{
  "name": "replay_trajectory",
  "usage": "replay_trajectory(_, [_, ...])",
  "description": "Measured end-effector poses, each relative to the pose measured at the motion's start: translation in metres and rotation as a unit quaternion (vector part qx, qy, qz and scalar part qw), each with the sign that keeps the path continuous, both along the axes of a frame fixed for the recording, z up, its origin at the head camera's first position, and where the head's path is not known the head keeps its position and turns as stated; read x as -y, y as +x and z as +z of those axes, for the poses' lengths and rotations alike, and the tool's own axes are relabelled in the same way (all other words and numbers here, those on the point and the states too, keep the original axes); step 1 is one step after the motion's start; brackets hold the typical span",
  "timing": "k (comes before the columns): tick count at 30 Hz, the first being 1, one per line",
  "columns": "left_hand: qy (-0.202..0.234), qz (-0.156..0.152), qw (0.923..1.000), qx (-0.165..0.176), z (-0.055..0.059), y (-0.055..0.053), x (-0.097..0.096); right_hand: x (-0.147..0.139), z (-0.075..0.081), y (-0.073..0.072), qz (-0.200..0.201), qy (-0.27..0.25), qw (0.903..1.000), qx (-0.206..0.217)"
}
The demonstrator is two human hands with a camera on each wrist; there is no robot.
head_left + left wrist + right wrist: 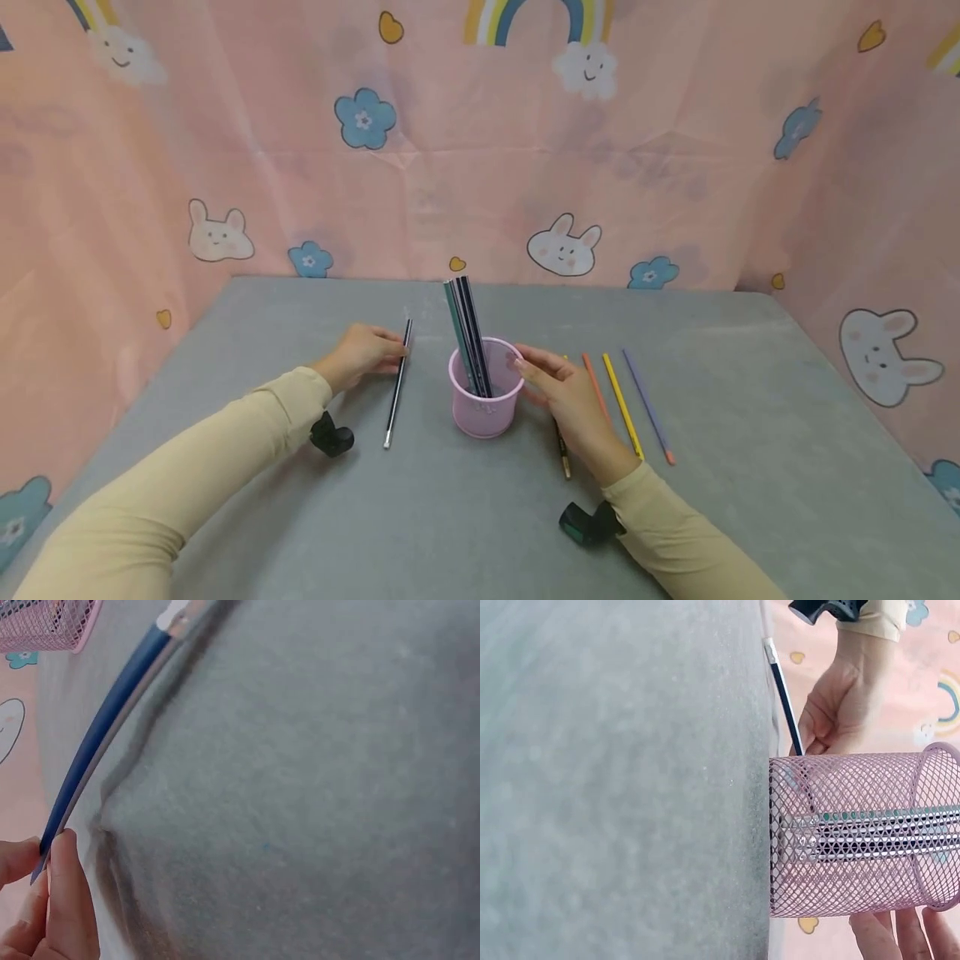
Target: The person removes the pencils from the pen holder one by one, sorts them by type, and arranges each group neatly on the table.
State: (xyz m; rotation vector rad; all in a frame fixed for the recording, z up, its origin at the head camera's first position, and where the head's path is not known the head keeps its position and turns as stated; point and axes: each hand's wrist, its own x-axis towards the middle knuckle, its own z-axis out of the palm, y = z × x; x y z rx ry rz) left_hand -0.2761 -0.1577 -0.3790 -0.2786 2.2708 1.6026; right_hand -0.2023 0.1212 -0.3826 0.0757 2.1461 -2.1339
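Observation:
My left hand (363,350) pinches a dark blue-and-white striped pencil (397,392) near its pointed end. In the left wrist view the pencil (105,724) slants up from the fingertips, its white end away from the hand. My right hand (573,408) touches the right side of a pink mesh pencil cup (483,417) near its rim, with thumb and fingers spread along it. Fingertips (911,934) meet the cup's outer wall in the right wrist view. Several dark and green striped pencils (470,342) lean inside the cup (840,889).
Right of the cup lie a black pencil (562,454), partly hidden by the right hand, an orange pencil (595,379), a yellow pencil (622,404) and a purple pencil (648,404). They rest on a grey tabletop (450,517). A pink patterned cloth (450,192) hangs behind.

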Motion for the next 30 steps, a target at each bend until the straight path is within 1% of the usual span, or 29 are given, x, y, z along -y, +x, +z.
replay_trajectory(8, [-0.022, 0.018, 0.9995, 0.011, 0.002, -0.001, -0.003, -0.002, 0.002, -0.001, 0.005, -0.019, 0.9998, 0.002])
replay_trajectory(14, [-0.038, 0.039, 0.9982, 0.028, 0.003, -0.001, -0.005, -0.002, 0.001, -0.002, 0.009, -0.014, 0.9998, 0.005])
replay_trajectory(18, [-0.041, 0.045, 0.9978, 0.027, 0.002, -0.001, -0.004, -0.002, 0.0, -0.002, 0.011, -0.017, 0.9998, 0.003])
replay_trajectory(21, [-0.05, 0.043, 0.9977, 0.015, 0.001, 0.0, -0.006, -0.002, 0.0, -0.002, 0.007, -0.014, 0.9999, 0.005])
replay_trajectory(25, [-0.089, 0.03, 0.9955, -0.014, 0.0, -0.001, -0.01, -0.004, 0.001, -0.002, 0.003, -0.011, 0.9999, 0.008])
replay_trajectory(27, [-0.12, 0.025, 0.9922, -0.026, -0.001, -0.001, -0.011, -0.004, 0.002, -0.002, 0.006, -0.014, 0.9999, 0.007])
replay_trajectory(30, [-0.162, 0.009, 0.9857, -0.046, -0.002, 0.0, -0.012, -0.003, 0.002, -0.002, 0.012, -0.017, 0.9998, 0.006])
